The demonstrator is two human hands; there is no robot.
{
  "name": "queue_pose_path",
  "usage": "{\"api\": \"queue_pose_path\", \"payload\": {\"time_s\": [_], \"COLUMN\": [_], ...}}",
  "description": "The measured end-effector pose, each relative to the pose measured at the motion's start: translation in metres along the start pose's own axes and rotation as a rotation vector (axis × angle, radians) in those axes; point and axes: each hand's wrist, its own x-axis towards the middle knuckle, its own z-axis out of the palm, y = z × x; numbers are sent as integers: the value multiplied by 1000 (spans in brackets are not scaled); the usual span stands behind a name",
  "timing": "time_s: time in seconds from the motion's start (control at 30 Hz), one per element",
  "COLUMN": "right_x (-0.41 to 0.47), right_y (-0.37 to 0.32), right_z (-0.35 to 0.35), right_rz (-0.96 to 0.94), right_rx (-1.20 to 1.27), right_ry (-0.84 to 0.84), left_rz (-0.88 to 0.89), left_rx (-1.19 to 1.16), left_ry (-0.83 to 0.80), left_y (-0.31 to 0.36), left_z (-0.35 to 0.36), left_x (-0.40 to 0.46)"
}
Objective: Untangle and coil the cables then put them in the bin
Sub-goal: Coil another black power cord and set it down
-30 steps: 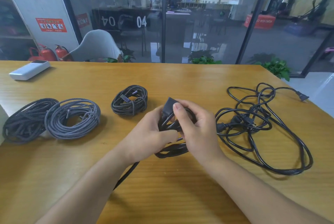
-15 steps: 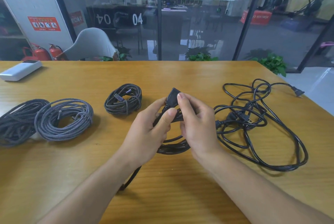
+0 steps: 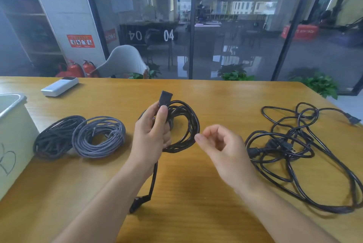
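left hand (image 3: 152, 134) grips coil (image 3: 184, 125), plug (image 3: 165, 97) up | right hand (image 3: 222, 148) empty, loosely curled, beside coil | tangle (image 3: 302, 150) right of coil | bin (image 3: 13, 136) far left

White remote (image 3: 59, 86) on wood table (image 3: 225, 97), grey chair (image 3: 123, 61)

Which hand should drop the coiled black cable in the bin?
Left. The left hand already grips the coiled black cable, and the bin stands on its side of the table. The right hand holds nothing, nearer the tangled cables.
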Motion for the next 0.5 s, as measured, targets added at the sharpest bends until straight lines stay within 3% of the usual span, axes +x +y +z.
{"api": "queue_pose_path", "payload": {"time_s": [0.13, 0.2, 0.5], "right_x": [-13, -18, -22], "right_y": [-8, -7, -9], "right_z": [14, 22, 29], "right_rz": [88, 111, 260], "right_rx": [-80, -101, 102], "right_ry": [-487, -615, -659], "left_rz": [19, 25, 41], "left_rx": [-31, -43, -91], "left_ry": [22, 21, 15], "left_y": [0, -1, 1], "left_z": [4, 6, 11], "left_x": [0, 0, 0]}}
